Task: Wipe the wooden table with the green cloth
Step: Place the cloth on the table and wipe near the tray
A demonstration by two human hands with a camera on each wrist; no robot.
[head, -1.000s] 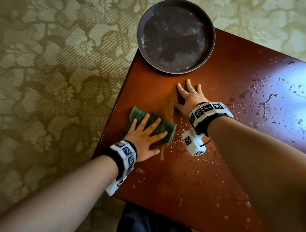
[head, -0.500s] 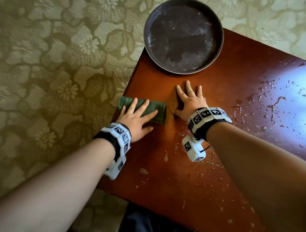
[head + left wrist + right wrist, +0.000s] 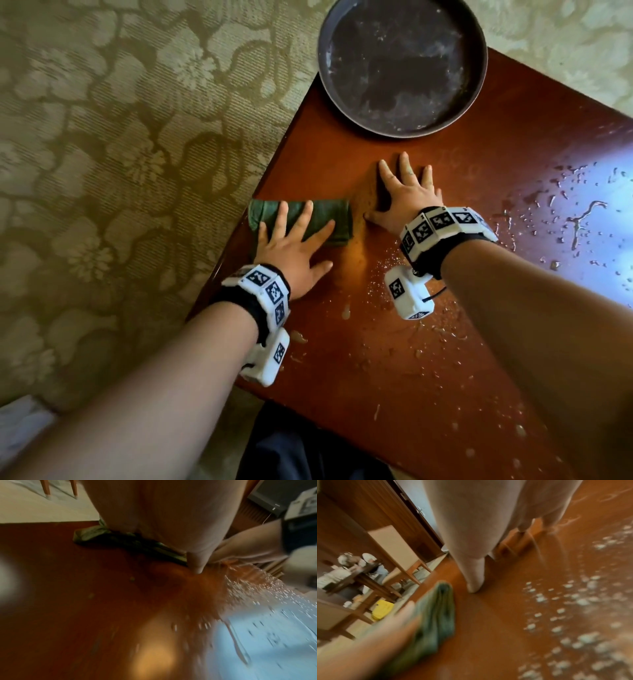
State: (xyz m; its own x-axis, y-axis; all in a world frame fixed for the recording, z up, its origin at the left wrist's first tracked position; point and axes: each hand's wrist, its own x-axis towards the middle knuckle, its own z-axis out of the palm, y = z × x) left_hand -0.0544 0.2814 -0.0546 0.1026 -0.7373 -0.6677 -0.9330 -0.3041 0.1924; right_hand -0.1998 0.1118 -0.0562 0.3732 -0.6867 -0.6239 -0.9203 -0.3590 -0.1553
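A folded green cloth lies near the left edge of the reddish wooden table. My left hand presses flat on it with fingers spread and straight. The cloth shows under the palm in the left wrist view, and the cloth lies beside my thumb in the right wrist view. My right hand rests flat on the bare wood just right of the cloth, fingers spread, holding nothing. Water droplets cover the right part of the table.
A round dark tray, wet inside, sits at the table's far corner, partly overhanging it. Patterned carpet lies left of the table. Small drops and crumbs dot the wood near me. Chairs stand beyond the table.
My left hand slid the cloth away from me and to the left, up to the table's left edge. The right hand stayed planted on the wood.
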